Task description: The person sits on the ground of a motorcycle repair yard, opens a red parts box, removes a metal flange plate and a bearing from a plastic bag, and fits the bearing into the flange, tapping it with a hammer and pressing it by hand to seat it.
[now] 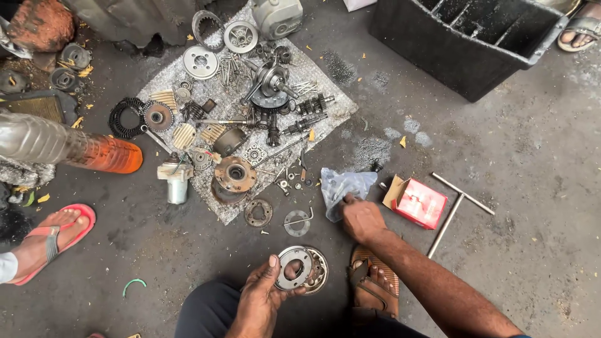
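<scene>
left hand [266, 294] grips a round clutch plate assembly [302, 269] above the floor [513, 156]; right hand [360, 216] pinches a crumpled plastic bag [344, 188] beside a red box [418, 202]. steadying the plate would likely help while the bag is lifted.

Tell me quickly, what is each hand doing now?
Left hand: closed on round metal discs, thumb over the rim.
Right hand: fingers pinch a clear plastic bag lying on the floor.
</scene>
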